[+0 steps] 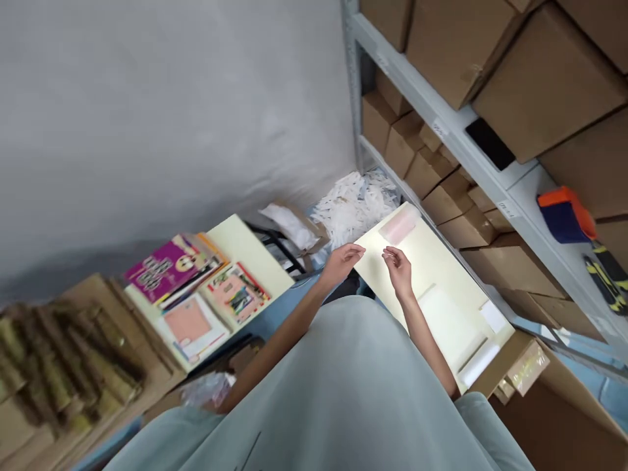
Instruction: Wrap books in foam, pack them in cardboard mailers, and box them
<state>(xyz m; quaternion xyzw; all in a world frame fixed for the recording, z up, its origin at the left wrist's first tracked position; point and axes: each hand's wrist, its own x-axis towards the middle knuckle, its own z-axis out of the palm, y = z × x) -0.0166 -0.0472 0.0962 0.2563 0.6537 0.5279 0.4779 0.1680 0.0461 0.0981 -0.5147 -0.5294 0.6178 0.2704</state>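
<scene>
Hands first: my left hand (342, 260) and my right hand (398, 269) hover close together over the near corner of a pale cream table (441, 275), a small gap between them; both reach out from the grey-green sleeves of my top. The left hand's fingers are stretched forward and lie loosely together at the table's edge; it is too blurred to tell whether anything is pinched in them. The right hand is curled, thumb and forefinger drawn near each other; something thin and pale may sit between them, but I cannot tell for sure.

Just beyond both hands, at the far end of the same table, lies a pale pink packet (398, 226), flat, apart from my fingers; further along the table toward me lie clear flat bags (444, 320) and a small white slip (492, 316).

To my left stands a second cream table (245, 243) with colourful booklets (169, 268) spread on it, one magenta on top; past the tables a heap of white bags (350, 206) lies on the floor by the wall. On my right, metal shelving (461, 147) carries rows of brown cardboard boxes (540, 85); an orange-and-blue tape dispenser (564, 212) rests on one shelf.
</scene>
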